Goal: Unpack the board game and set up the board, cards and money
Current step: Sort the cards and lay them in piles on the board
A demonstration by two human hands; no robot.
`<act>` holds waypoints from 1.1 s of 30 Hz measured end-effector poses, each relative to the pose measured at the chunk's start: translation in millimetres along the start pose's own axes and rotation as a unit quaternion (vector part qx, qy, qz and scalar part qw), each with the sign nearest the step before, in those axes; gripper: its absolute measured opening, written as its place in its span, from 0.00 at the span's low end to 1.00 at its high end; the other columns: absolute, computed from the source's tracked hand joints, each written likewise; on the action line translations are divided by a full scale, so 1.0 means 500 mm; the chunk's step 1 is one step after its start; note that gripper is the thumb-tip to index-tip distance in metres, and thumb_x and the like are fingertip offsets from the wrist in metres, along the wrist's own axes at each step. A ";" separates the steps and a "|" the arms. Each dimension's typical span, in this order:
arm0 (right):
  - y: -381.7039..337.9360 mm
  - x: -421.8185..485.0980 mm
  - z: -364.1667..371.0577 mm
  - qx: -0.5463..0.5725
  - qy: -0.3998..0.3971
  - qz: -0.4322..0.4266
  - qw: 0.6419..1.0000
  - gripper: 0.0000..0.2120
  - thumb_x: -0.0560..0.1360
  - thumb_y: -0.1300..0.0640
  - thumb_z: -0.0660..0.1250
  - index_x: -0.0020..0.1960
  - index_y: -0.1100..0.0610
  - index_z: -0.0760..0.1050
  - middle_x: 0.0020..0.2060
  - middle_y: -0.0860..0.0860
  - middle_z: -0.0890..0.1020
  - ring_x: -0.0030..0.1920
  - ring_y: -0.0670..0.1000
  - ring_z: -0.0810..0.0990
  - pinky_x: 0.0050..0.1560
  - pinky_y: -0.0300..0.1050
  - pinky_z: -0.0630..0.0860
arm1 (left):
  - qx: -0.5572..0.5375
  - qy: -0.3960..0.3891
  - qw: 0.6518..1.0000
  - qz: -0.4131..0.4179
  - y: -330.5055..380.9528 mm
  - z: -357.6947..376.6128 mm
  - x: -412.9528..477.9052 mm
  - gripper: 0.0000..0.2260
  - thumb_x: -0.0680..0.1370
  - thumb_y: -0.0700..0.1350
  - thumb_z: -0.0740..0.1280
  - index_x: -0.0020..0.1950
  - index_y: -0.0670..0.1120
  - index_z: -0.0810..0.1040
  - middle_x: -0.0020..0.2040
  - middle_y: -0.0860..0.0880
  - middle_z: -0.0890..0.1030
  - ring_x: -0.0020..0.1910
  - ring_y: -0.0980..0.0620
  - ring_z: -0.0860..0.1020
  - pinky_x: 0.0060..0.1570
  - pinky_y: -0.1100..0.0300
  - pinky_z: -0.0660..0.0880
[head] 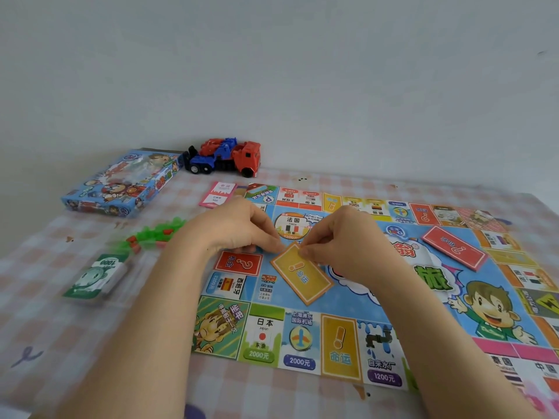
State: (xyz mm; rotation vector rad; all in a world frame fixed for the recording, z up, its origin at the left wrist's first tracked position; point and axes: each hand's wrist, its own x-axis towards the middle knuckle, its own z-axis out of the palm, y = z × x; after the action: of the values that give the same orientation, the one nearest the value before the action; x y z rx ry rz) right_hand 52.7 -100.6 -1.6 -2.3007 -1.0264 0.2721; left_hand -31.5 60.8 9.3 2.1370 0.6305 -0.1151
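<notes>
The paper game board (357, 300) lies unfolded on the table. A yellow card stack (302, 275) rests on its blue middle, turned at an angle. My left hand (239, 228) and my right hand (341, 240) both pinch the stack's far corner with their fingertips. A red card stack (453, 247) lies on the board further right. A pink card stack (218, 194) sits just off the board's far left corner. A bundle of green 1000 notes (98, 276) in clear wrap lies left of the board.
The blue game box (121, 182) lies at the far left beside a red and blue toy truck (225, 158) against the wall. A bag of green and red plastic pieces (154, 234) sits left of my left wrist. A checked cloth (90, 343) covers the table.
</notes>
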 end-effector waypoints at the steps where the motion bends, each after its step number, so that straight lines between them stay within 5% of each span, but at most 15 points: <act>1: -0.001 0.000 0.001 -0.004 0.000 -0.001 1.000 0.04 0.72 0.56 0.72 0.45 0.52 0.85 0.34 0.45 0.82 0.34 0.43 0.78 0.33 0.33 0.72 | 0.002 -0.001 1.000 -0.001 0.000 0.000 0.000 0.05 0.67 0.45 0.78 0.38 0.47 0.84 0.28 0.54 0.79 0.28 0.58 0.73 0.25 0.67 0.68; 9: -0.003 0.004 0.007 -0.041 0.013 0.006 0.999 0.05 0.72 0.55 0.71 0.46 0.50 0.85 0.43 0.46 0.85 0.40 0.45 0.80 0.39 0.38 0.77 | 0.028 0.007 1.000 0.000 0.002 0.009 -0.001 0.06 0.66 0.48 0.78 0.38 0.49 0.83 0.33 0.54 0.81 0.32 0.58 0.77 0.26 0.67 0.69; 21: 0.007 0.000 -0.006 -0.054 0.044 0.002 0.998 0.03 0.70 0.56 0.73 0.41 0.52 0.85 0.38 0.46 0.85 0.37 0.43 0.79 0.40 0.37 0.74 | 0.056 0.015 0.998 0.016 0.003 0.015 0.000 0.06 0.66 0.48 0.78 0.37 0.49 0.83 0.34 0.53 0.82 0.34 0.56 0.77 0.36 0.60 0.73; 26: 0.002 -0.004 -0.006 -0.038 0.018 -0.001 0.999 0.05 0.71 0.50 0.72 0.41 0.50 0.83 0.34 0.44 0.82 0.34 0.42 0.78 0.32 0.32 0.71 | 0.055 0.011 0.998 0.018 0.001 0.014 0.000 0.06 0.66 0.47 0.78 0.38 0.49 0.84 0.35 0.52 0.82 0.33 0.57 0.77 0.36 0.61 0.74; 33: 0.009 -0.001 -0.008 -0.014 0.043 0.002 0.999 0.06 0.72 0.53 0.71 0.41 0.54 0.84 0.34 0.46 0.82 0.35 0.44 0.79 0.36 0.36 0.77 | 0.049 0.018 0.999 0.015 -0.002 0.008 0.003 0.05 0.70 0.48 0.75 0.40 0.49 0.82 0.32 0.51 0.81 0.29 0.58 0.76 0.27 0.66 0.70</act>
State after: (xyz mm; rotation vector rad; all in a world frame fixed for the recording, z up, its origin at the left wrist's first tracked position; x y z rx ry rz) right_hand 56.5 -105.1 -1.0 -2.3178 -0.9882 0.1607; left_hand -30.1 58.7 5.3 2.2474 0.6252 -0.0932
